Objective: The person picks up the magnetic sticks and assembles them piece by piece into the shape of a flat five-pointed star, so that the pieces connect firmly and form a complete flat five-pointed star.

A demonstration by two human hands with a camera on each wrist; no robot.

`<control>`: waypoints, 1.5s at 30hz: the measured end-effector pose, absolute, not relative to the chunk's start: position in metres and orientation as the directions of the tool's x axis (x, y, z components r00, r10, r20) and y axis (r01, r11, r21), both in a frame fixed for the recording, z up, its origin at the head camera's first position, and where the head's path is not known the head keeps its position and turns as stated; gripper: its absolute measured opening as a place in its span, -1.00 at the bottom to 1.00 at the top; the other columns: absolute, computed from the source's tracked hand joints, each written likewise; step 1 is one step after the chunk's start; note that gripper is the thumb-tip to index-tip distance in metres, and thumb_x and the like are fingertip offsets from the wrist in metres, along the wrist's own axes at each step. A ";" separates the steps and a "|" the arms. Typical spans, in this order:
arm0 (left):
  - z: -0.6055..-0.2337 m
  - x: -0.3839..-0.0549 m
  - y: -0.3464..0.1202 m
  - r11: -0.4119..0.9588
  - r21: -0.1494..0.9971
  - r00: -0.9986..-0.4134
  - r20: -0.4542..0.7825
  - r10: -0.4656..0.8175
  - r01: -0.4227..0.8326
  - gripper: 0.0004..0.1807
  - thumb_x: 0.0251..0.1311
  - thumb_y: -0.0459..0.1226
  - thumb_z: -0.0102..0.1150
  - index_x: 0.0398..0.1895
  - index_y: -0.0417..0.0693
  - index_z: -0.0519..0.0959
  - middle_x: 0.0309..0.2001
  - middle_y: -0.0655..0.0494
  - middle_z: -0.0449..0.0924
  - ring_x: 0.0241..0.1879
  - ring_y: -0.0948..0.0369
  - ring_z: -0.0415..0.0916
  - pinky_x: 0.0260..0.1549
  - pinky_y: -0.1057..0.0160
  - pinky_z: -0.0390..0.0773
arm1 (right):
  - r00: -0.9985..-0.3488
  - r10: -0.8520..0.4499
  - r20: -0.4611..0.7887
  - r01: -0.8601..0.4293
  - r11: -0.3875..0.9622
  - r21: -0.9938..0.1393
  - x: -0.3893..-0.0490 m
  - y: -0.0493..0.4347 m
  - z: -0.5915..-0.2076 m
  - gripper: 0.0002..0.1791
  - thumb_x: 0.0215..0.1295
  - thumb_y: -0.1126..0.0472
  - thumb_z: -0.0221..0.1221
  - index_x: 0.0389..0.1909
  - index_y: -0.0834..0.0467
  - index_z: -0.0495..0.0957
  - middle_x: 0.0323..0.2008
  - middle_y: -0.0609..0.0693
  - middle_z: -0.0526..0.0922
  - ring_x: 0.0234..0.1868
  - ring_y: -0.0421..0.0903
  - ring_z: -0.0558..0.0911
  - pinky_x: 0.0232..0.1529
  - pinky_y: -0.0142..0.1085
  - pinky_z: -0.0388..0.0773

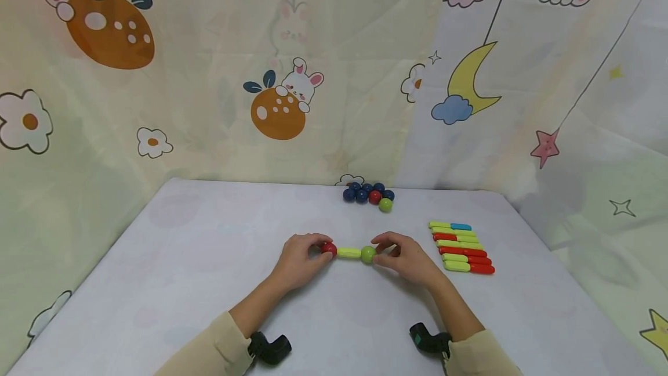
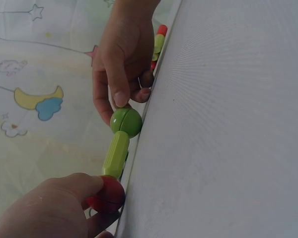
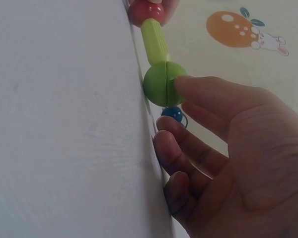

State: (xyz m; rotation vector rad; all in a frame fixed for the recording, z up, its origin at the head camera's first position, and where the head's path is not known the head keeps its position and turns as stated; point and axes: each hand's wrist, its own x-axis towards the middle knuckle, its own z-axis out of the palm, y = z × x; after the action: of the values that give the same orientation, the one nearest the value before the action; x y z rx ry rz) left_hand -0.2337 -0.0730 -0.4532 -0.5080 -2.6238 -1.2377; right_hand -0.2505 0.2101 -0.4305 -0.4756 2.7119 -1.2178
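Note:
In the head view, a light green toy stick (image 1: 348, 253) lies near the table's middle, joining a red ball (image 1: 329, 248) at its left end to a green ball (image 1: 368, 255) at its right. My left hand (image 1: 300, 260) pinches the red ball between thumb and fingers. On the other side, my right hand (image 1: 409, 257) has thumb and index finger at the green ball (image 3: 161, 84), its other fingers loosely bent beside it. A seam runs round the green ball in the right wrist view. The left wrist view shows the ribbed stick (image 2: 116, 154) in line between both balls.
Several dark blue balls (image 1: 362, 196) sit clustered at the table's back edge, with one red ball (image 1: 374, 196) and one green ball (image 1: 385, 205). Right of my right hand lies a row of several sticks (image 1: 461, 243) in green, red and blue. Patterned cloth (image 1: 209, 103) hangs behind the table (image 1: 209, 219).

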 end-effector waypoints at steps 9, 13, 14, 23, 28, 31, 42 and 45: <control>-0.453 -0.233 -0.072 0.593 0.715 -0.929 0.303 0.214 0.370 -0.72 0.26 -0.21 0.39 0.03 0.01 0.74 -0.15 0.23 0.77 -0.03 0.16 0.55 0.08 0.01 0.43 | -0.940 -0.342 0.002 -0.230 0.629 -0.743 -0.251 0.210 -0.430 -0.59 0.30 0.12 0.38 0.14 0.09 0.63 -0.05 -0.02 0.72 -0.14 -0.10 0.58 -0.06 -0.24 0.54; -0.453 -0.233 -0.072 0.595 0.715 -0.930 0.304 0.208 0.367 -0.72 0.25 -0.20 0.39 0.02 0.03 0.74 -0.15 0.24 0.77 -0.03 0.16 0.56 0.08 0.02 0.43 | -0.940 -0.340 -0.001 -0.229 0.634 -0.739 -0.251 0.209 -0.430 -0.60 0.28 0.13 0.39 0.12 0.07 0.63 -0.06 -0.03 0.72 -0.17 -0.10 0.58 -0.09 -0.24 0.54; -0.453 -0.233 -0.072 0.595 0.713 -0.928 0.307 0.209 0.370 -0.72 0.25 -0.20 0.39 0.02 0.03 0.74 -0.15 0.24 0.77 -0.04 0.17 0.56 0.08 0.02 0.44 | -0.941 -0.338 -0.002 -0.227 0.635 -0.738 -0.251 0.209 -0.430 -0.61 0.28 0.13 0.39 0.12 0.06 0.64 -0.07 -0.03 0.72 -0.17 -0.10 0.58 -0.09 -0.24 0.54; -0.454 -0.235 -0.073 0.588 0.713 -0.924 0.318 0.214 0.382 -0.73 0.25 -0.21 0.40 0.01 0.02 0.74 -0.17 0.26 0.76 -0.06 0.18 0.58 0.06 0.04 0.45 | -0.946 -0.323 -0.010 -0.212 0.641 -0.737 -0.251 0.208 -0.430 -0.62 0.29 0.15 0.39 0.11 0.04 0.64 -0.07 -0.04 0.72 -0.16 -0.10 0.58 -0.08 -0.24 0.54; -0.454 -0.236 -0.073 0.588 0.709 -0.920 0.325 0.218 0.390 -0.73 0.25 -0.21 0.40 0.01 0.03 0.74 -0.18 0.26 0.77 -0.07 0.19 0.59 0.06 0.05 0.45 | -0.947 -0.321 -0.013 -0.209 0.646 -0.734 -0.250 0.208 -0.429 -0.62 0.29 0.16 0.39 0.11 0.04 0.64 -0.08 -0.04 0.72 -0.16 -0.10 0.59 -0.07 -0.25 0.54; -0.454 -0.235 -0.073 0.586 0.708 -0.919 0.327 0.221 0.393 -0.73 0.25 -0.22 0.40 0.01 0.02 0.74 -0.18 0.25 0.77 -0.08 0.19 0.59 0.05 0.06 0.45 | -0.948 -0.320 -0.011 -0.210 0.648 -0.733 -0.250 0.208 -0.428 -0.63 0.29 0.16 0.39 0.11 0.03 0.64 -0.08 -0.04 0.72 -0.16 -0.10 0.58 -0.07 -0.25 0.54; -0.452 -0.235 -0.073 0.591 0.710 -0.923 0.315 0.221 0.383 -0.72 0.25 -0.22 0.38 0.03 0.01 0.74 -0.16 0.24 0.76 -0.06 0.17 0.55 0.04 0.06 0.45 | -0.945 -0.326 -0.010 -0.216 0.648 -0.730 -0.251 0.209 -0.428 -0.63 0.29 0.16 0.38 0.11 0.03 0.64 -0.07 -0.04 0.72 -0.16 -0.10 0.58 -0.07 -0.25 0.55; -0.453 -0.234 -0.073 0.588 0.711 -0.923 0.317 0.219 0.384 -0.72 0.25 -0.22 0.38 0.02 0.01 0.74 -0.16 0.24 0.76 -0.06 0.17 0.55 0.05 0.05 0.45 | -0.946 -0.324 -0.013 -0.212 0.647 -0.733 -0.251 0.209 -0.428 -0.63 0.29 0.16 0.39 0.11 0.03 0.64 -0.07 -0.04 0.71 -0.16 -0.10 0.58 -0.07 -0.25 0.54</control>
State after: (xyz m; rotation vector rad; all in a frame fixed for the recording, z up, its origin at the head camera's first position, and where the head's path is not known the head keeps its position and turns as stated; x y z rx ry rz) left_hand -0.2344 -0.0731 -0.4527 -0.5039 -2.6211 -1.2444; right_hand -0.2510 0.2085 -0.4280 -0.4451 2.7192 -1.1824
